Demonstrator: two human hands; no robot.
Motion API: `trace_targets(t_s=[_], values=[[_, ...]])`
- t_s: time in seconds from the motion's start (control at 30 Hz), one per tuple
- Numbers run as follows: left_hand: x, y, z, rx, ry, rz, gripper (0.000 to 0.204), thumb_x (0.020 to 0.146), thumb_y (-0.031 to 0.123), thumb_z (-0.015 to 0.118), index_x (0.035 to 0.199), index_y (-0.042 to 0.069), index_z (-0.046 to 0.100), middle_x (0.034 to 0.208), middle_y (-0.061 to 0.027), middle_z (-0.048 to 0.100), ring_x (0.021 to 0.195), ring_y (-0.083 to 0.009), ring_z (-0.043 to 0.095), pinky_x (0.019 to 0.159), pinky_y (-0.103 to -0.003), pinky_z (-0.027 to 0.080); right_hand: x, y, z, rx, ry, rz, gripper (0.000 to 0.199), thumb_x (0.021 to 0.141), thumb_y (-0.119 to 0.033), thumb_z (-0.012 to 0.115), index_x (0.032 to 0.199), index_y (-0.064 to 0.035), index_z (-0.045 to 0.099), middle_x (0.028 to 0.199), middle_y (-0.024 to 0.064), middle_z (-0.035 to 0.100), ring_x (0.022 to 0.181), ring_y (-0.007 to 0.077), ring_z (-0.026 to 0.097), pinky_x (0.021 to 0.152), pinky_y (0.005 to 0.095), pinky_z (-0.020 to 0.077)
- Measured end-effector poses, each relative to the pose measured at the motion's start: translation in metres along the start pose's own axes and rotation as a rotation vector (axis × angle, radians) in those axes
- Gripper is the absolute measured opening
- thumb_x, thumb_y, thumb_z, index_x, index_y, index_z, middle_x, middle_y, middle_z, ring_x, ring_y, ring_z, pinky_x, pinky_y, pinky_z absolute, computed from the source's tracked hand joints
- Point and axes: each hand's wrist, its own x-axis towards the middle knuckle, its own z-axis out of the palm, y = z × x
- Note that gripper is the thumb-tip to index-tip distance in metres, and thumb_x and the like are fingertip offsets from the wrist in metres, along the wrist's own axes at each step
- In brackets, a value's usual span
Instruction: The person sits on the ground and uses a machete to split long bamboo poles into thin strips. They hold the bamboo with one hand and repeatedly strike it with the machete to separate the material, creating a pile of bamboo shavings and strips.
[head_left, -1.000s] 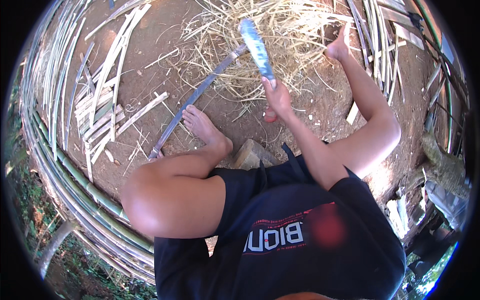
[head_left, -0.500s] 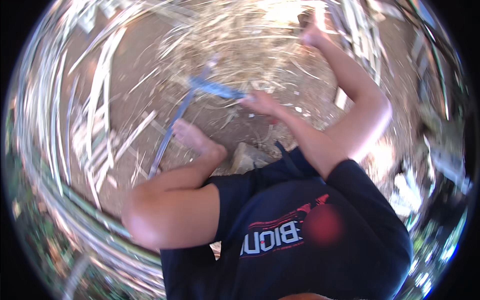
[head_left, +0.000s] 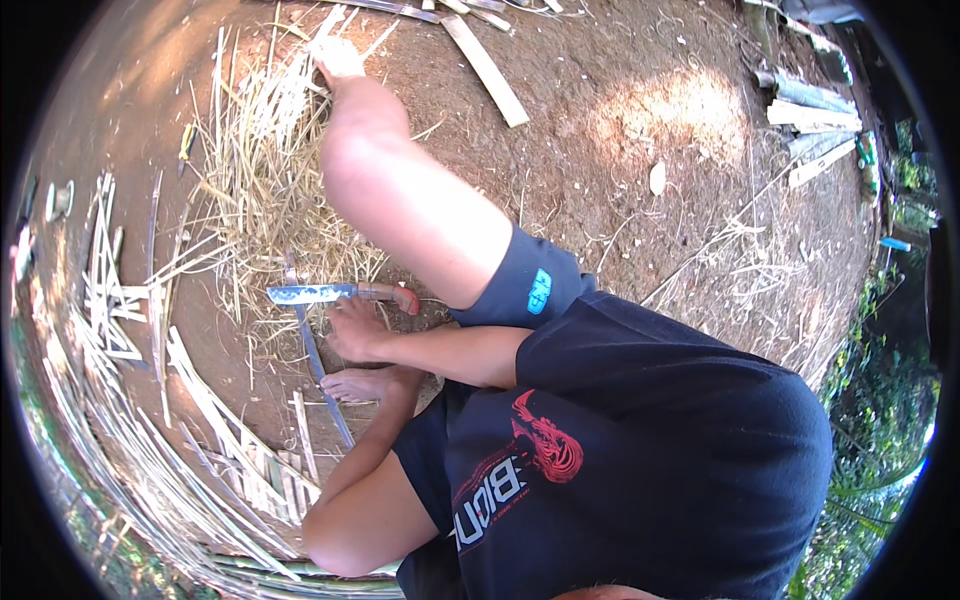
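Note:
My right hand (head_left: 357, 330) is low over the ground, just beside the wooden handle (head_left: 388, 293) of a large knife. Its fingers look loosely spread, and the whole handle shows outside them. The knife's long blade (head_left: 310, 294), blue-grey with pale patches, lies across a narrow dark strip (head_left: 312, 350). My bare left foot (head_left: 355, 385) rests on that strip, close to the hand. Dry shavings (head_left: 270, 200) are heaped beyond the knife. My left hand is out of sight.
Long split strips (head_left: 130, 440) lie along the left side. Short pale pieces (head_left: 275, 480) are piled near my left knee. A flat slat (head_left: 485, 70) lies at the top. A small yellow-handled tool (head_left: 187, 143) lies left of the shavings. More slats (head_left: 815, 120) are stacked far right.
The view has swung to the right, so the knife, feet and shavings sit further left. My right hand gripped the knife handle before; now it has let go, and the knife lies down.

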Motion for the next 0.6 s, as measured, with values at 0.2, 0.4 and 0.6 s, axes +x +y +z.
trace_targets(t_s=[0.2, 0.4, 0.6], values=[[0.003, 0.006, 0.005, 0.074, 0.098, 0.045, 0.044, 0.099, 0.010, 0.034, 0.142, 0.001, 0.030, 0.143, -0.0191, 0.040, 0.132, -0.0282, 0.043, 0.107, -0.035, 0.038, -0.022, -0.046, 0.013, 0.214, -0.041, -0.157, 0.049, 0.084, -0.021, 0.057, 0.126, 0.0025, 0.049, 0.132, 0.0230, 0.041, 0.130, 0.0379, 0.035, 0.108, 0.0507, 0.0301], [0.006, 0.011, 0.007, 0.128, 0.164, 0.077, 0.044, 0.099, 0.011, 0.034, 0.142, 0.002, 0.029, 0.143, -0.0188, 0.039, 0.133, -0.0280, 0.042, 0.108, -0.035, 0.037, -0.049, -0.073, -0.003, 0.264, -0.242, -0.251, 0.037, 0.084, -0.019, 0.053, 0.113, 0.0031, 0.057, 0.129, 0.0254, 0.046, 0.125, 0.0397, 0.043, 0.104, 0.0482, 0.0369], [0.000, 0.030, 0.008, 0.174, 0.197, 0.122, 0.045, 0.099, 0.012, 0.034, 0.143, 0.002, 0.028, 0.144, -0.0185, 0.039, 0.133, -0.0279, 0.041, 0.108, -0.035, 0.037, -0.070, -0.098, -0.036, 0.324, -0.418, -0.355, 0.040, 0.079, -0.013, 0.056, 0.114, 0.0058, 0.060, 0.129, 0.0285, 0.050, 0.126, 0.0411, 0.044, 0.105, 0.0486, 0.0375]])
